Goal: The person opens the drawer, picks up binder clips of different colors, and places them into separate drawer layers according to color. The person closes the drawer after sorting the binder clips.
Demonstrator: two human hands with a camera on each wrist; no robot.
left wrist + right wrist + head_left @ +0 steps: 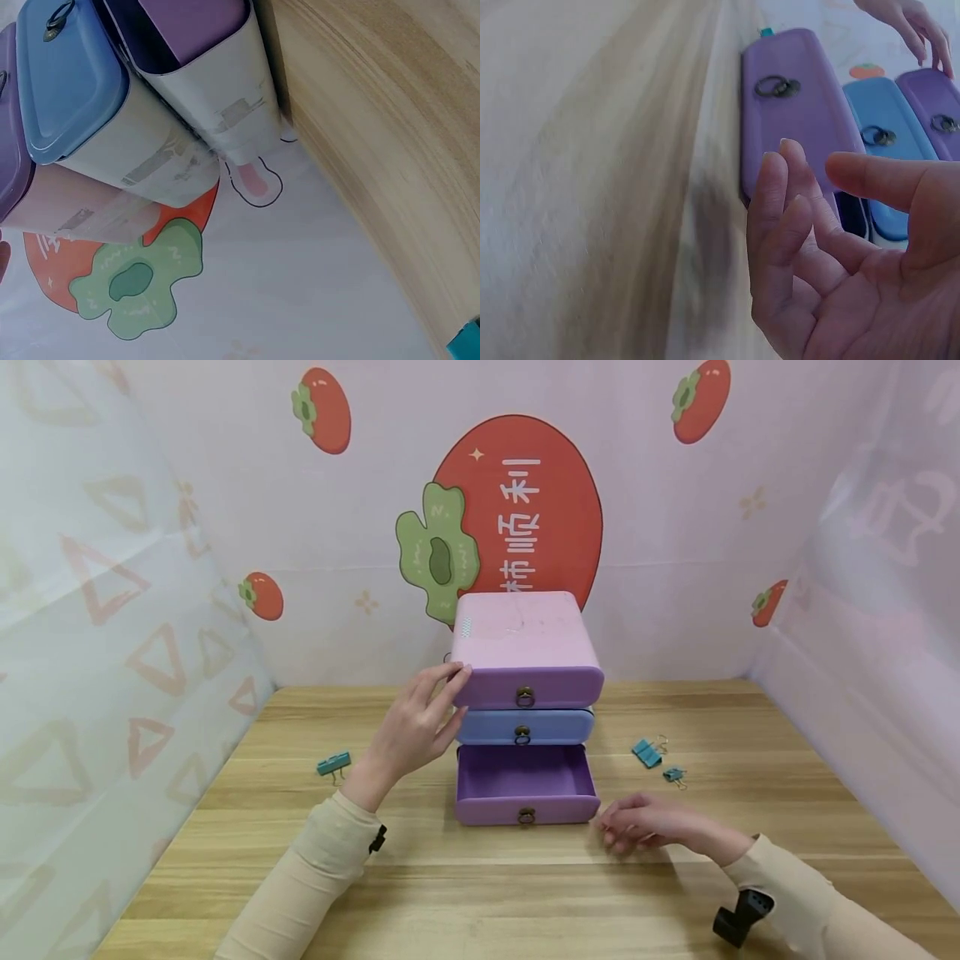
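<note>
A small three-tier drawer cabinet (525, 631) with a pink top stands mid-table. Its purple top drawer (487, 689) and blue middle drawer (487, 727) are pushed in. The purple bottom drawer (487, 810) is pulled out and its visible inside is bare. My left hand (420, 722) rests its fingertips on the cabinet's upper left front corner. My right hand (648, 822) hovers by the bottom drawer's right front corner. In the right wrist view its loosely bent fingers (769, 195) and thumb stand apart, with nothing between them.
One teal binder clip (333, 763) lies left of the cabinet. To the right lie a larger teal binder clip (647, 753) and a smaller one (673, 773). A printed cloth (360, 527) hangs behind the wooden table (420, 893).
</note>
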